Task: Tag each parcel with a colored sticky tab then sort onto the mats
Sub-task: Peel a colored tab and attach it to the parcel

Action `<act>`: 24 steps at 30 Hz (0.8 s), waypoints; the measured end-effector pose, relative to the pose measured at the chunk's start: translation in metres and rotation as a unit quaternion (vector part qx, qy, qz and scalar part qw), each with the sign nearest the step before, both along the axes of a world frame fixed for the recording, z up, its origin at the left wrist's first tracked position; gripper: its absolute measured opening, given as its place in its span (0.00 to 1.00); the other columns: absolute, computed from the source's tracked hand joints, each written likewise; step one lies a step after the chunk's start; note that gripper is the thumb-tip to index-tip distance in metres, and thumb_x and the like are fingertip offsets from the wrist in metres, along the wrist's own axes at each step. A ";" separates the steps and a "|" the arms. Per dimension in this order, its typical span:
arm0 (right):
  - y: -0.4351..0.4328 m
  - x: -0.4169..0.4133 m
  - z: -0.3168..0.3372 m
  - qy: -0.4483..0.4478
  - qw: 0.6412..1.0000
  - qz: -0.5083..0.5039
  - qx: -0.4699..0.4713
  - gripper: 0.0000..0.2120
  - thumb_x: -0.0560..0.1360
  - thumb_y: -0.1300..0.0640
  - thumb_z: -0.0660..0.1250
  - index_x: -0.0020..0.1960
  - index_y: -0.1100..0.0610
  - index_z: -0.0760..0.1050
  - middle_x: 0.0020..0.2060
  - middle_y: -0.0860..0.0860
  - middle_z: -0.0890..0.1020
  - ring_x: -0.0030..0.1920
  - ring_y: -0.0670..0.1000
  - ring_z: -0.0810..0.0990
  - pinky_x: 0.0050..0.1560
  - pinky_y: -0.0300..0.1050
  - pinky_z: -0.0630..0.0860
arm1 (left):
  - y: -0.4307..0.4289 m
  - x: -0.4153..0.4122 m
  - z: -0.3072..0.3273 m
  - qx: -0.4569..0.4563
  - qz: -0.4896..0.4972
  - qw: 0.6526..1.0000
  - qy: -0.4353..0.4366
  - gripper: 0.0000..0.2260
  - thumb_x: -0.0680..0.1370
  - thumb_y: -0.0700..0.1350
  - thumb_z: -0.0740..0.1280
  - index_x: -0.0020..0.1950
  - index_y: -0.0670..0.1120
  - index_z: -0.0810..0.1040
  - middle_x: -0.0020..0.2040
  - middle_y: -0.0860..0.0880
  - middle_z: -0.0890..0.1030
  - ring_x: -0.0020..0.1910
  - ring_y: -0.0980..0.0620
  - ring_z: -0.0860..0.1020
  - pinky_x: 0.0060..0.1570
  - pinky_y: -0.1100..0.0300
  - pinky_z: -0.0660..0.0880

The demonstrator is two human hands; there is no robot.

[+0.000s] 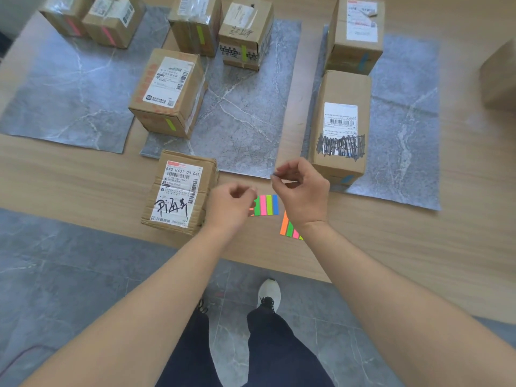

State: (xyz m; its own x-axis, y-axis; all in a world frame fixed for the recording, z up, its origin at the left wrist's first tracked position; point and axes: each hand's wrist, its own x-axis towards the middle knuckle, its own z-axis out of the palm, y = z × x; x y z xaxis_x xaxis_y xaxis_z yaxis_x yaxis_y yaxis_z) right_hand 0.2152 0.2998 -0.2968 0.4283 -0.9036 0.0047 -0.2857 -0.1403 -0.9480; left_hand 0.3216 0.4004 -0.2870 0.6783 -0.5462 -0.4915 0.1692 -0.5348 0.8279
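I'm mid-tagging: right hand (301, 188) pinched, tab unseen; left hand (230, 203) curled at the neon striped sticky-tab pad (266, 205), grip unclear. Next, tag the lower-centre brown cardboard parcel (178, 191).

Left mat (69, 101): two parcels (114, 20), far edge.
Middle mat (245, 121): three parcels.
Right mat (405, 129): two parcels, one behind the other.
Desk (69, 177) front: one parcel (178, 191), tab sheets (268, 205) just right of it.
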 end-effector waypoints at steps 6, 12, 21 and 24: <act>0.038 0.005 0.021 -0.006 0.998 0.017 -0.054 0.05 0.72 0.67 0.76 0.45 0.60 0.81 0.39 0.42 0.83 0.40 0.41 0.83 0.42 0.32 0.78 | 0.010 0.027 0.048 -0.049 0.079 0.976 0.198 0.10 0.77 0.42 0.73 0.52 0.35 0.82 0.41 0.42 0.84 0.39 0.46 0.84 0.41 0.55 0.83; 0.076 0.014 0.039 0.008 0.984 0.032 -0.174 0.05 0.71 0.69 0.74 0.42 0.61 0.83 0.38 0.49 0.85 0.38 0.47 0.82 0.41 0.34 0.80 | 0.041 0.044 0.066 -0.048 0.017 0.978 0.204 0.07 0.76 0.41 0.74 0.47 0.37 0.83 0.39 0.42 0.84 0.35 0.50 0.82 0.34 0.63 0.79; 0.131 0.017 0.044 0.063 0.966 0.030 -0.248 0.14 0.71 0.73 0.71 0.51 0.58 0.85 0.49 0.50 0.87 0.45 0.48 0.84 0.43 0.40 0.82 | 0.105 0.074 0.070 -0.073 -0.101 0.990 0.061 0.01 0.78 0.36 0.71 0.46 0.39 0.80 0.38 0.44 0.82 0.35 0.50 0.80 0.36 0.62 0.78; 0.151 0.018 0.040 0.102 0.973 0.037 -0.202 0.18 0.73 0.72 0.67 0.57 0.56 0.84 0.54 0.50 0.86 0.49 0.43 0.81 0.45 0.41 0.81 | 0.128 0.084 0.062 -0.072 -0.128 0.989 0.001 0.03 0.78 0.36 0.69 0.45 0.42 0.80 0.37 0.44 0.81 0.34 0.51 0.78 0.34 0.63 0.78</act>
State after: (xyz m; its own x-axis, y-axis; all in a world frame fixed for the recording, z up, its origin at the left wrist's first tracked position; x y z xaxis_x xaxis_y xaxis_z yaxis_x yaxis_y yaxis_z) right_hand 0.2336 0.4505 -0.2567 0.5209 -0.8124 0.2620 -0.4365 -0.5173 -0.7361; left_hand 0.4053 0.5284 -0.2250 0.5079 -0.7643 -0.3973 0.0444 -0.4374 0.8982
